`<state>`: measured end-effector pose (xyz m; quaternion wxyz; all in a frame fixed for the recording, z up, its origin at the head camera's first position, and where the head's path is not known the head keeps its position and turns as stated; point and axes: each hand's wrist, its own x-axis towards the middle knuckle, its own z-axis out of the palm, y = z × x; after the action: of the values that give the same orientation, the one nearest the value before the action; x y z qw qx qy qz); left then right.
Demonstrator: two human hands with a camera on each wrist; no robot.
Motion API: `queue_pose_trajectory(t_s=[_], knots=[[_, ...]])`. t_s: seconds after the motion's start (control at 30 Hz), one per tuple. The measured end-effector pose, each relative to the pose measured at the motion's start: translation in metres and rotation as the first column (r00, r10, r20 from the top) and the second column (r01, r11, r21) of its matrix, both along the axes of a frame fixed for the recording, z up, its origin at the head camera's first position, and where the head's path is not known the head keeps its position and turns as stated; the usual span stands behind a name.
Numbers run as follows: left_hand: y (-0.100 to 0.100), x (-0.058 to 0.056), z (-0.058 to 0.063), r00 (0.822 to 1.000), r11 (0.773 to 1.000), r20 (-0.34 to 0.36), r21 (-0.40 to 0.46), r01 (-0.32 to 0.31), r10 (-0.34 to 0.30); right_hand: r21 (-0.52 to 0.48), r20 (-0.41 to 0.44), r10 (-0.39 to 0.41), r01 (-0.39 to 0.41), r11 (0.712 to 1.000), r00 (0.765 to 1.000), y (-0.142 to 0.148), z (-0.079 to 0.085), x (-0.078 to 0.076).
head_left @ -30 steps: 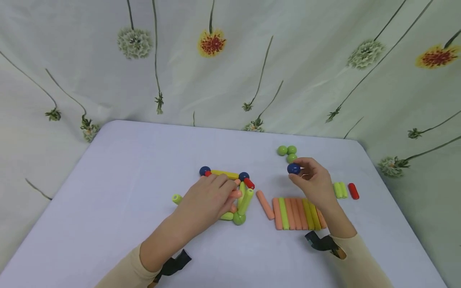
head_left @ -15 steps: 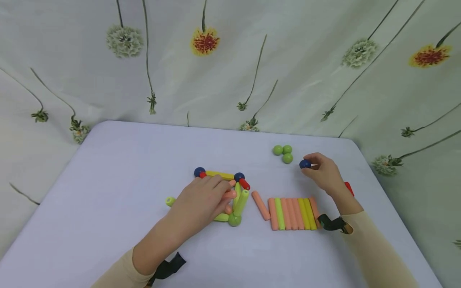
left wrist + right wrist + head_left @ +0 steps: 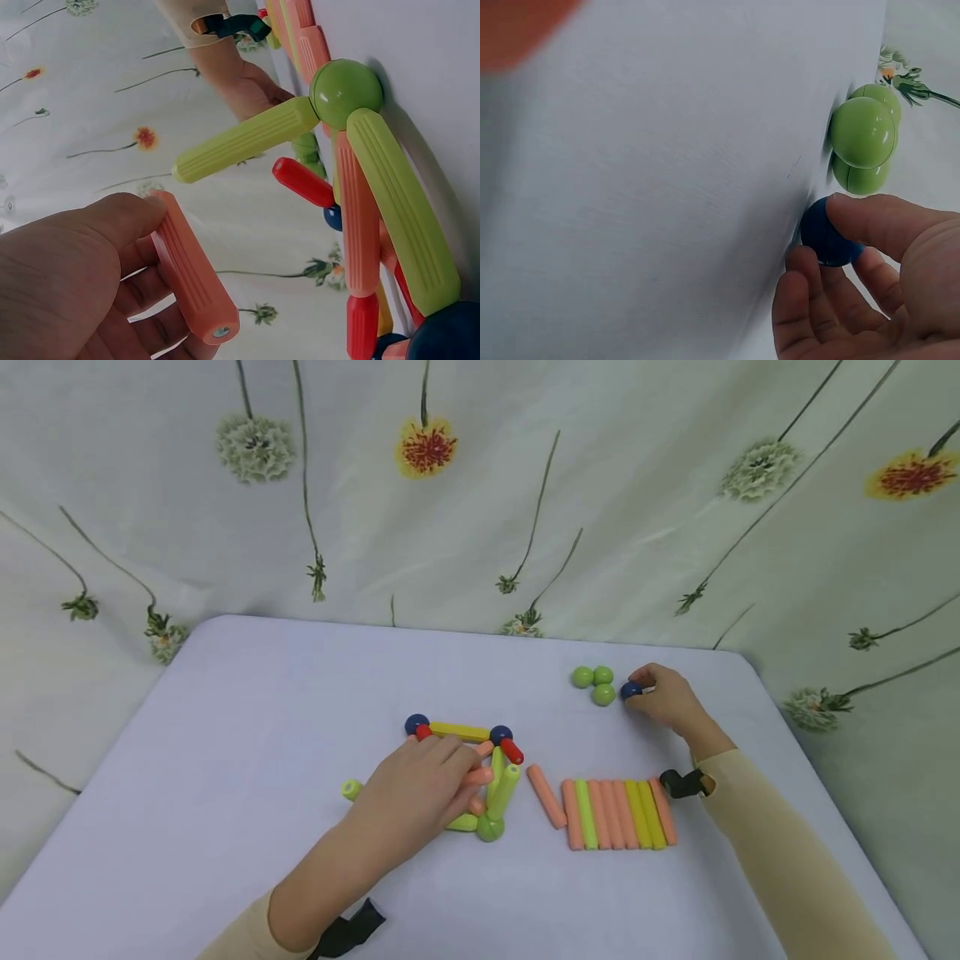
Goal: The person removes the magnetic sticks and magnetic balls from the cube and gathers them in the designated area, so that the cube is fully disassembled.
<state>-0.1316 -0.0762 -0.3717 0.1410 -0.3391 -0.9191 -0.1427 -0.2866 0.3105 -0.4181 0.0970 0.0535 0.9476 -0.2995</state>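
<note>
Blue ball point(image 3: 630, 692), partly hidden by the pinching right hand point(image 3: 670, 703), is three o'clock from green balls point(image 3: 603, 695); the left hand point(image 3: 412, 793) grips a salmon rod point(image 3: 196, 274), partly covering the rod frame point(image 3: 461, 732).

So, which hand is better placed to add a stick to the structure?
Likely the left hand, holding a salmon stick beside the structure; the right hand pinches a blue ball near three green balls.

Soft, even, rather dim light, small glints on the green balls point(image 3: 862, 133), diffuse shadows across the pale tabletop point(image 3: 652, 150), an orange shape point(image 3: 517, 28) in the right-wrist view's corner badly out of focus.
</note>
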Motion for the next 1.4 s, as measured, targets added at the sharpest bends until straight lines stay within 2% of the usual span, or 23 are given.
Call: queue_pose_trajectory(t_s=[0.33, 0.97, 1.2, 1.4], knots=[[0.001, 0.001, 0.006, 1.000, 1.000, -0.010, -0.007, 0.011, -0.011, -0.039, -0.029, 0.005, -0.006, 0.999, 1.000, -0.003, 0.004, -0.005], [0.002, -0.001, 0.007, 1.000, 1.000, 0.001, -0.011, 0.003, -0.003, -0.047, -0.053, -0.017, 0.014, 0.999, 0.998, -0.003, 0.006, 0.002], [0.001, 0.001, 0.005, 1.000, 1.000, -0.003, -0.006, 0.012, -0.012, -0.026, -0.023, -0.006, 0.005, 1.000, 1.000, -0.003, -0.003, 0.001], [0.000, 0.003, 0.003, 1.000, 1.000, 0.000, -0.007, 0.011, -0.011, -0.027, 0.004, -0.004, 0.004, 1.000, 1.000, -0.004, -0.002, -0.001]])
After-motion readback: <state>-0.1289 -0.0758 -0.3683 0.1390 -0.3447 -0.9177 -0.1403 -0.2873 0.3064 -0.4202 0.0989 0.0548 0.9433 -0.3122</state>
